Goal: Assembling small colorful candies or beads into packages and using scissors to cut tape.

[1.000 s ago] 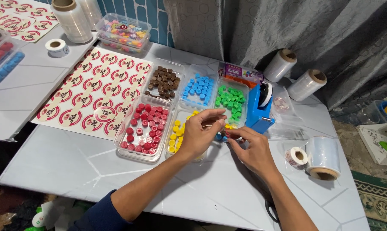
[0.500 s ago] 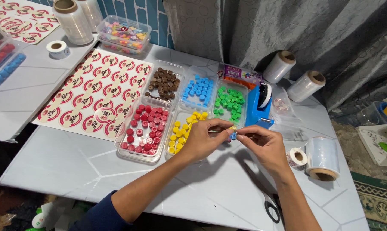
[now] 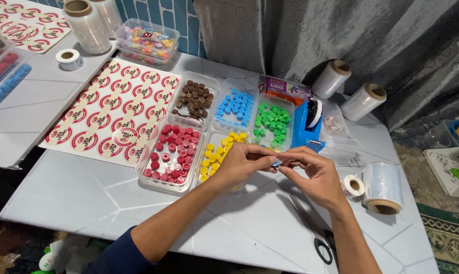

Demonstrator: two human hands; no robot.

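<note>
Over the front of the pale surface [image 3: 87, 198], both hands meet just in front of the yellow tray [image 3: 217, 157]. Left hand [image 3: 242, 165] and right hand [image 3: 313, 172] share one small blue piece [image 3: 276, 163], each grip closed on it with thumb and fingertips, the piece pinched between them and lifted off the surface. Its exact shape is too small to tell.

Behind the hands sit clear trays of little coloured pieces: red [image 3: 168, 152] to the left of yellow, then brown [image 3: 193, 99], blue [image 3: 234, 106] and green [image 3: 271, 122] in a row further back. A blue tape dispenser [image 3: 308, 127] stands just right of the green tray. Left of the trays lies a sheet of round stickers [image 3: 113, 116]. Scissors [image 3: 315, 236] lie near the right forearm, and a roll of clear film [image 3: 384, 187] rests to the right, beside a small tape roll [image 3: 352, 186].
</note>
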